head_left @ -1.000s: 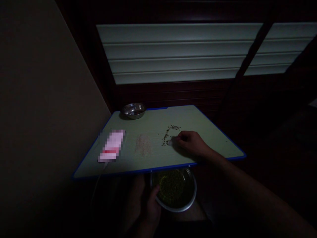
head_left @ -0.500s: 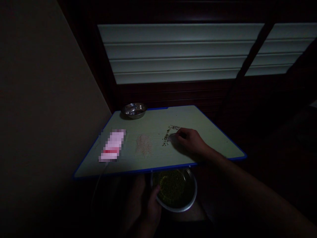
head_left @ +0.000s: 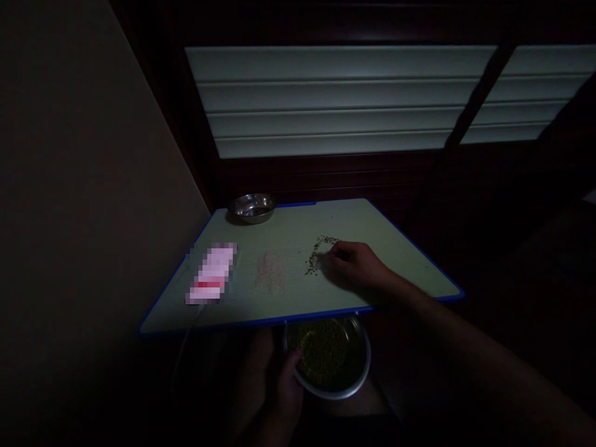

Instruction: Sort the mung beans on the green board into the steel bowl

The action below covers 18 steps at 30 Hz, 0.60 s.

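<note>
My right hand [head_left: 357,261] is over the table, its fingers pinched on a small pale, see-through piece [head_left: 323,261] whose kind I cannot make out. Just left of its tip lies a curved scatter of small dark greenish beans or seeds [head_left: 312,262]. Below the table's front edge, my left hand [head_left: 288,386] grips a metal bowl [head_left: 333,395] by its left side, thumb over the rim. Greenish grains [head_left: 326,351] lie inside that bowl. A thin spread of pale, pinkish grains [head_left: 270,274] sits further left on the tabletop.
A blue-edged, pale green table [head_left: 391,248] bears all this. A lit phone [head_left: 212,273], blurred out, lies at its left with a cable [head_left: 184,347] hanging down. At the back left corner stands a small steel bowl [head_left: 252,211]. Dark slatted panels [head_left: 326,99] rise behind; the room is dim.
My right hand has turned or shifted very slightly, and the pale piece shows less clearly beside the beans. My left hand and the bowl stay where they were.
</note>
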Tool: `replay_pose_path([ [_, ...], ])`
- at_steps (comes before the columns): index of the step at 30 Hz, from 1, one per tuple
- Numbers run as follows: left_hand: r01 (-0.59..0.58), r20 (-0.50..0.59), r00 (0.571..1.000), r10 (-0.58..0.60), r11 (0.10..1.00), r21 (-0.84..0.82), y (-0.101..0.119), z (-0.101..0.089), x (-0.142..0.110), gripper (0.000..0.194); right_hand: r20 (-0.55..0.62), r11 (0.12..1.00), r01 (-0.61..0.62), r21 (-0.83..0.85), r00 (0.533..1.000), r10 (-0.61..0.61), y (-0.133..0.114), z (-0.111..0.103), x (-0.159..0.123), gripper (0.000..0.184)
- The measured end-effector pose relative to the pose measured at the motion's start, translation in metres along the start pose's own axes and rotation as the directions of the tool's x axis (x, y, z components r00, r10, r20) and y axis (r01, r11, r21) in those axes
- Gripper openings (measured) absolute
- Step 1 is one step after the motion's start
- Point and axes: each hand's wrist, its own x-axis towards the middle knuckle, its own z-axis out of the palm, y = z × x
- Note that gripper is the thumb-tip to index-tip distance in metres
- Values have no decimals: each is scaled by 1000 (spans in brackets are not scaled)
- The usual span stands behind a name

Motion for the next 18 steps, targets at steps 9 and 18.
replay_pose_path([
  [9, -100, 42, 994, 97, 992, 71, -2, -5, 2, 76, 35, 999, -13, 51, 999, 12, -3, -4, -4, 10],
  [18, -189, 129, 976, 177, 978, 93, 16, 0, -4, 75, 69, 998, -11, 62, 998, 6, -4, -6, -9, 9],
])
